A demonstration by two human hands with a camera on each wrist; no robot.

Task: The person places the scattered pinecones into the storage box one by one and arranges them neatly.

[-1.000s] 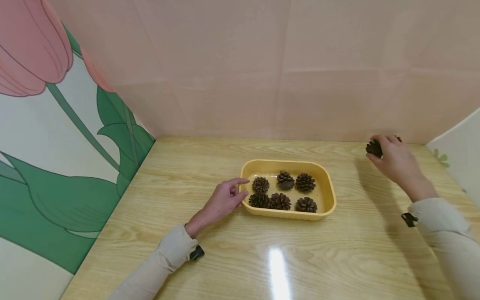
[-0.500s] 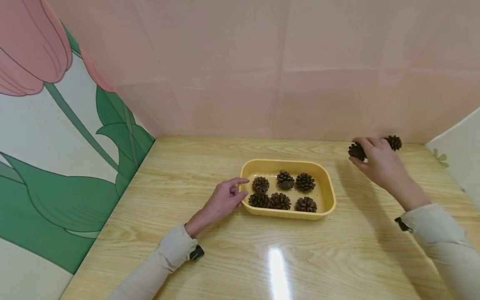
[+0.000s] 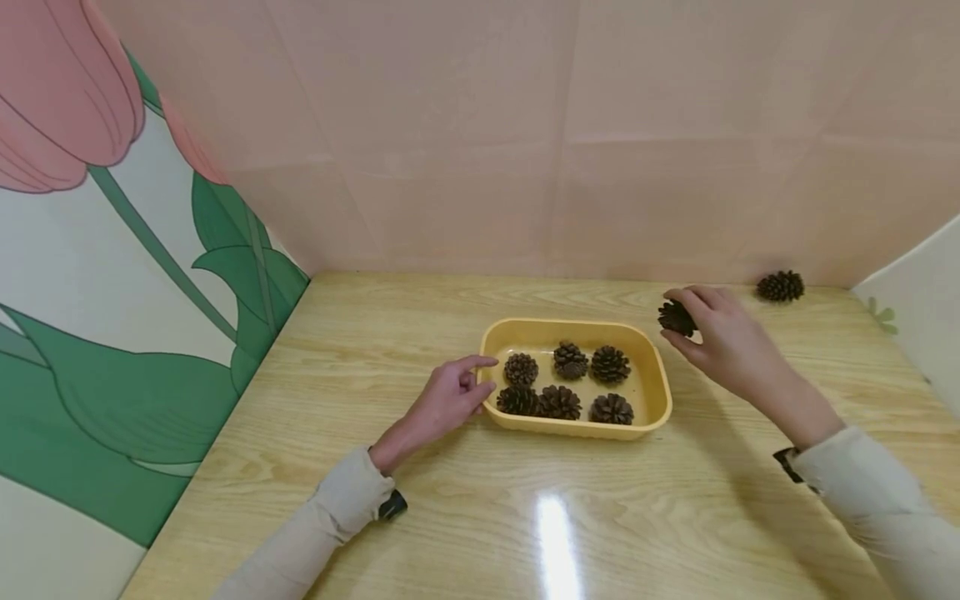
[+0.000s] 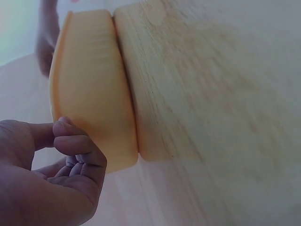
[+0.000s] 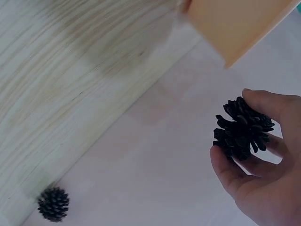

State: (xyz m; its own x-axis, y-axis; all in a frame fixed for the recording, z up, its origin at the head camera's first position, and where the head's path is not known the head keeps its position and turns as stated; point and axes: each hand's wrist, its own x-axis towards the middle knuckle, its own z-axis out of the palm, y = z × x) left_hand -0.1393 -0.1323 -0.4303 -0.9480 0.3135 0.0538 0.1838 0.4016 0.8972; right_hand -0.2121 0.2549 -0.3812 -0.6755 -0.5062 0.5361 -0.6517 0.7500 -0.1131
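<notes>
The right hand pinches a dark brown pine cone in its fingers, just off the shallow yellow plastic tray's two-o'clock corner. The left hand, fingers loosely curled, touches its nine-o'clock rim on the wooden table.

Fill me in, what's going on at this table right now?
A person is working with pine cones at a wooden table. The right hand holds one pine cone in its fingertips, in the air just beyond the right end of a yellow tray. The left hand rests against the tray's left end. Six cones already lie inside the tray. One loose cone sits on the table by the back wall, far right.
</notes>
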